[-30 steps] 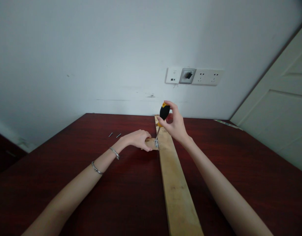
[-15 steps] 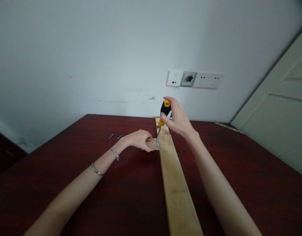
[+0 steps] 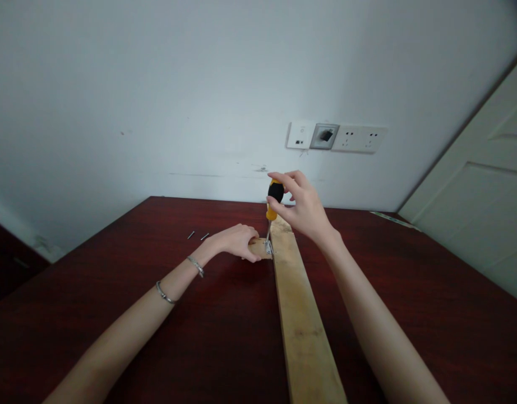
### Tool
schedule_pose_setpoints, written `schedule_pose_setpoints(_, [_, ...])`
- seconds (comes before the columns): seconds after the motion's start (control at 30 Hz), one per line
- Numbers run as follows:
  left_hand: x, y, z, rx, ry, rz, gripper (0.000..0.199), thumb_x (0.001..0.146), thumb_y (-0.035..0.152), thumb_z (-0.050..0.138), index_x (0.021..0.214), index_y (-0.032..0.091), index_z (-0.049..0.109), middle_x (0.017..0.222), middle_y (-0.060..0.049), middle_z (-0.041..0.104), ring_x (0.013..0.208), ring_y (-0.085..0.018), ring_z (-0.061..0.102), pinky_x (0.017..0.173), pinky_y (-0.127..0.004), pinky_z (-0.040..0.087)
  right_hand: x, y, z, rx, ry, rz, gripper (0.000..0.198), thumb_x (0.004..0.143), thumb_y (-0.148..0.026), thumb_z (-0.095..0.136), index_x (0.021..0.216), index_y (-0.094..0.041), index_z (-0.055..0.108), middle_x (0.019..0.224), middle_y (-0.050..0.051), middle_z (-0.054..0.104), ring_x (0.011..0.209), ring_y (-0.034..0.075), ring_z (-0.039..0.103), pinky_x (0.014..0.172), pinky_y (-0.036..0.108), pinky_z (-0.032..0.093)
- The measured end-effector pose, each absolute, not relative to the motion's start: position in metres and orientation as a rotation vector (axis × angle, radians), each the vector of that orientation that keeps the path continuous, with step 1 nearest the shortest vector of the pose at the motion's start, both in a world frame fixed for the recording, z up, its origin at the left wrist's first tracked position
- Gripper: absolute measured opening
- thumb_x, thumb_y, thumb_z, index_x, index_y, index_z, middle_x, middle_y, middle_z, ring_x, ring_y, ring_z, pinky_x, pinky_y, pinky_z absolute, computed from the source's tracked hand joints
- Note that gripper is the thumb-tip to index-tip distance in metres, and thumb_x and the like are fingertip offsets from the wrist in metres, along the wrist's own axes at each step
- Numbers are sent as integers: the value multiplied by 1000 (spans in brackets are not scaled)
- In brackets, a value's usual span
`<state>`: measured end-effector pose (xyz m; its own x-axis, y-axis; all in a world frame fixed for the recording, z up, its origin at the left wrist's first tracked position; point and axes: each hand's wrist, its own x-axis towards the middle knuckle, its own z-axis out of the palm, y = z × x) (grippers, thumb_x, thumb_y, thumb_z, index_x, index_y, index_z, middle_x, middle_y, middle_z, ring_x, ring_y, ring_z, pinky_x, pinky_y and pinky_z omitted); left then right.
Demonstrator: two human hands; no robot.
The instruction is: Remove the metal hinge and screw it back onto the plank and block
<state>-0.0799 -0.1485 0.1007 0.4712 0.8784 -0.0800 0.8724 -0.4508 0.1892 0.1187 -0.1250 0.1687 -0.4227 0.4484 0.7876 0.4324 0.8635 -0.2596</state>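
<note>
A long pale wooden plank (image 3: 300, 314) lies on the dark red table (image 3: 225, 325), running away from me. A small wooden block (image 3: 258, 247) butts against its left edge, with a metal bracket (image 3: 267, 246) at the joint. My left hand (image 3: 235, 240) presses down on the small block. My right hand (image 3: 303, 207) grips the black and yellow handle of a screwdriver (image 3: 274, 197), held upright with its tip at the bracket.
Two loose screws (image 3: 198, 235) lie on the table left of my left hand. A row of wall sockets (image 3: 336, 137) is on the white wall behind. A white door (image 3: 481, 196) stands at the right.
My right hand has shifted its grip on the screwdriver handle, which now leans slightly more to the left. The left hand has stayed on the block.
</note>
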Motion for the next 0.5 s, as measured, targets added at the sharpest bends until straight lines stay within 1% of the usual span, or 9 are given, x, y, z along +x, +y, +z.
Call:
schedule_pose_setpoints(0.07, [-78,-150,102,2531,1512,31,38,64,47,68,86,16,65,84,-4,68,70,-16,58,59,-25,35,118,-124,168,-686,-2035,14,44,81,-35,67,124,-29,61,108,7,54,75,17,56,70,37,55])
schedule_pose_setpoints(0.13, [-76,-151,103,2538,1504,31,41,64,48,69,89,16,66,86,-4,68,71,-16,58,59,-25,36,118,-121,167,-674,-2017,65,45,80,-33,68,124,-29,61,104,6,55,74,17,56,68,36,55])
schedule_pose_setpoints(0.23, [-75,-152,103,2528,1500,42,44,65,49,69,93,16,66,88,-4,68,72,-16,59,60,-25,37,117,-119,167,-591,-2029,181,49,82,-21,61,130,-29,54,110,7,59,82,19,59,65,34,54])
schedule_pose_setpoints(0.3, [-75,-152,102,2520,1500,41,43,65,48,69,93,16,66,87,-4,68,71,-16,59,61,-25,37,117,-119,167,-569,-2026,206,52,80,-15,57,130,-28,52,116,7,60,88,20,60,66,33,54])
schedule_pose_setpoints(0.37, [-75,-151,101,2527,1493,36,42,65,49,69,91,16,67,85,-4,68,71,-16,58,60,-25,36,117,-119,166,-584,-2014,178,49,79,-16,58,126,-26,54,116,7,60,91,21,60,68,35,54])
schedule_pose_setpoints(0.5, [-76,-150,100,2552,1481,55,45,65,53,68,90,16,66,85,-5,67,70,-16,56,59,-26,35,115,-116,161,-605,-1981,96,37,79,-24,66,116,-26,60,113,8,54,91,21,58,73,38,55])
